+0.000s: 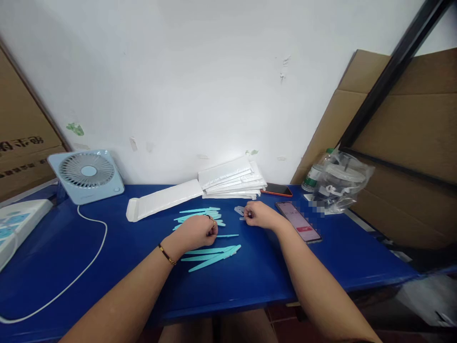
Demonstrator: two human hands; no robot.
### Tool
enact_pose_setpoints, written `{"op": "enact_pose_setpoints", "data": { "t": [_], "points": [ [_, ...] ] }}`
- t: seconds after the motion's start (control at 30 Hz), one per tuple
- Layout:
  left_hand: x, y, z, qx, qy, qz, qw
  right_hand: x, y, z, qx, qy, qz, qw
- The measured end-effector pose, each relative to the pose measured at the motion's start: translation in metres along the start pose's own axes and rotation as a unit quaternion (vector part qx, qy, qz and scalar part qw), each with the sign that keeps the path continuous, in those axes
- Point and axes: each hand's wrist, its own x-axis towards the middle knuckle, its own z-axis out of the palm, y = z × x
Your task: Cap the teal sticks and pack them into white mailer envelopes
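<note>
Left hand: While its fingers are pinching 1 blue stick, the free end is pointing right.
Right hand: Fingertips are pressing together on some clear bits.
Stick piles: 2 are lying on the table, near the left hand.

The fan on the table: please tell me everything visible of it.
The fan is pale blue, squarish with rounded corners, apparently plastic. A round grille surrounds its plain hub; a small button sits lower right. It stands tilted back on the blue table, white cable at its bottom, nobody touching it.
</note>
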Motion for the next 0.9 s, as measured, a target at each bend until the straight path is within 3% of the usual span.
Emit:
{"op": "enact_pose_setpoints", "data": {
  "t": [0.17, 0.3, 0.4, 0.57, 0.9],
  "points": [
    [0.0, -0.002, -0.003, -0.066, 0.068, -0.042, 0.995, -0.002, -0.007, -0.003, 0.124, 0.032, 0.006, 0.992],
    [0.0, -0.009, -0.006, -0.207, 0.11, -0.082, 0.969, -0.003, -0.012, -0.007, 0.269, 0.087, 0.016, 0.959],
    [0.001, -0.016, -0.006, -0.253, 0.114, -0.101, 0.956, -0.001, -0.014, -0.008, 0.342, 0.127, 0.013, 0.931],
    [0.003, -0.023, -0.004, -0.276, 0.117, -0.114, 0.947, 0.001, -0.016, -0.008, 0.349, 0.205, -0.035, 0.914],
    [0.002, -0.023, -0.002, -0.269, 0.125, -0.115, 0.948, -0.001, -0.021, -0.007, 0.303, 0.194, -0.043, 0.932]
  ]
}}
